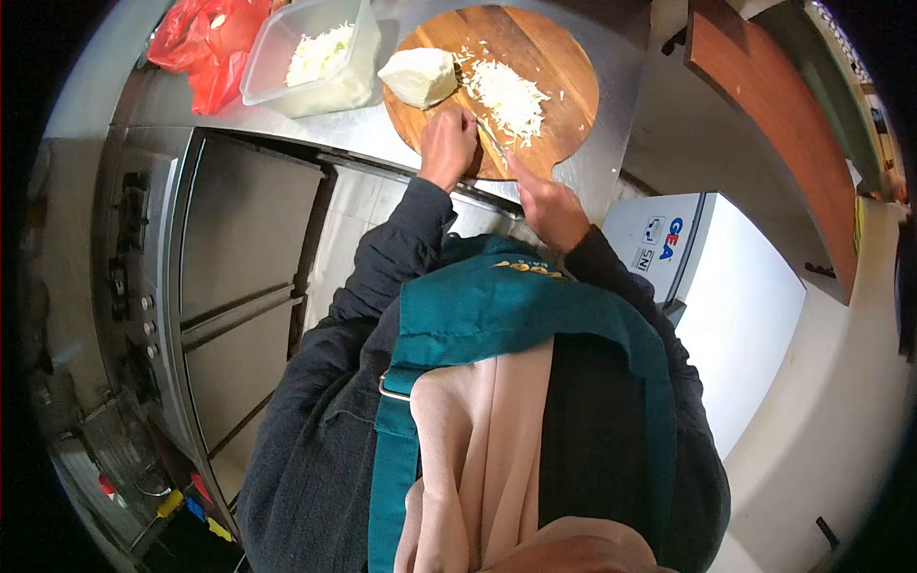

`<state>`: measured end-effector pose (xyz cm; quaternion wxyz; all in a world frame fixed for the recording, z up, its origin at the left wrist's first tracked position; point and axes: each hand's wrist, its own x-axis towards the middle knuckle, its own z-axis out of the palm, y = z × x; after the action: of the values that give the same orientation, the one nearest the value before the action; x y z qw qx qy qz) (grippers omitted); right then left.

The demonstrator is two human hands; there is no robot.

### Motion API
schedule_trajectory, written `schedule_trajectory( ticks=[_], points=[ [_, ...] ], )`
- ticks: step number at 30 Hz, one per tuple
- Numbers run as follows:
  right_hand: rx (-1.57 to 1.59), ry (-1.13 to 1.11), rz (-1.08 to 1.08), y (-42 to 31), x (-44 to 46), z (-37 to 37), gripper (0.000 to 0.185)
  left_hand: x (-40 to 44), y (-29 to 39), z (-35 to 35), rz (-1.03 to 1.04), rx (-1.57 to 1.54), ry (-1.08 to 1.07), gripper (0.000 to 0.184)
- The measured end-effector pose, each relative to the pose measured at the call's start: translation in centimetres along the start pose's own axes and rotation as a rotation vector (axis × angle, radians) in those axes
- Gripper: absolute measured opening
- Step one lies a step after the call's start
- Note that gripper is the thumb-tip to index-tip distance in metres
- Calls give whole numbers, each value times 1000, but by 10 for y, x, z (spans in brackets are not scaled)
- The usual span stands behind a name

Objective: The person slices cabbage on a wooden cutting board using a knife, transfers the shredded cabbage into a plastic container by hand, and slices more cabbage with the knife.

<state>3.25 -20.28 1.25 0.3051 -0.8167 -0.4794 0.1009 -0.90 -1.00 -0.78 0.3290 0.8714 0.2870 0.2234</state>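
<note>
Shreds [511, 103], pale and loose, lie heaped on a round wooden board [565, 59], with a pale block [420, 76] to their left. Watching remotely through the head camera, I make out the right hand [552, 202], its fingers apparently closed on the handle of a knife [493, 139] that slants toward the left hand [447, 148]. The left fingers are bent and bunched just beside the blade; I cannot tell whether they pinch anything. That closeness worries me most: a slip of the blade could nick a fingertip. The block looks rounded beneath, so a sideways push might roll it. The board sits close to the front edge of the counter [611, 105], and a hard downward press there could tip it, spilling shreds. A sweeping knife could also scatter them short of the tub [320, 101].
</note>
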Motion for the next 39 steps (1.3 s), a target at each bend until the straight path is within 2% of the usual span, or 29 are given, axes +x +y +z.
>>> schedule_trajectory(
  ticks=[5,7,8,9,12,14,15,17,18,20,21,22,23,24,25,27,28,30,31,32,33,34,35,36,37,39],
  points=[
    [6,-66,27,12,-15,-20,40,4,2,2,19,37,-9,12],
    [-95,149,-217,21,-8,-19,40,7,3,5,162,10,63,11],
    [-134,228,-301,23,-5,-22,40,11,3,3,177,-11,-9,11],
    [-84,157,-249,14,2,-36,41,15,8,-5,172,33,-74,13],
    [51,13,-204,8,3,-30,43,18,27,-40,198,-24,-29,17],
    [97,-128,-140,0,-1,-17,44,26,30,-67,173,-252,14,20],
    [100,-116,-140,0,3,-17,44,35,22,-75,135,-282,19,20],
    [114,-224,-72,3,15,-15,43,51,16,-100,80,-194,-45,32],
    [96,-152,-20,8,19,-19,43,60,7,-106,90,-184,-53,32],
    [263,-54,39,7,27,-31,41,79,-17,-107,361,121,-160,57],
    [129,-115,88,13,25,-40,40,91,-26,-105,368,125,-166,57],
    [137,-110,95,13,18,-46,40,102,-33,-102,406,184,-321,69],
    [113,-178,1,11,7,-51,39,109,-40,-99,443,242,-479,82],
    [86,-244,-93,9,-1,-54,38,113,-36,-100,483,265,-509,88],
    [90,-238,-84,10,-5,-56,38,118,-31,-100,490,265,-519,88],
    [-77,-431,-61,12,-16,-58,37,125,-21,-97,325,302,-724,88],
    [-65,-428,-48,22,-16,-52,37,127,-18,-96,325,273,-761,86],
    [55,-66,-161,41,-6,-43,39,122,-20,-92,351,258,-715,84],
    [67,-52,-149,38,-4,-41,39,119,-19,-92,372,239,-656,83],
    [72,-80,-164,33,0,-35,41,115,-19,-91,258,204,-660,80],
    [82,-106,-173,20,5,-34,44,110,-21,-91,271,221,-688,80],
    [22,-232,-61,7,5,-31,42,107,-28,-90,210,15,-744,79],
    [41,-213,-33,0,8,-31,42,107,-35,-89,145,-193,-793,78],
    [73,-253,-3,-5,10,-32,41,108,-40,-90,152,-80,-800,78],
    [106,-297,26,-6,11,-33,40,99,-26,-95,124,-162,-825,78],
    [142,-247,36,2,10,-38,39,94,-19,-97,145,12,-776,78]
  ],
)
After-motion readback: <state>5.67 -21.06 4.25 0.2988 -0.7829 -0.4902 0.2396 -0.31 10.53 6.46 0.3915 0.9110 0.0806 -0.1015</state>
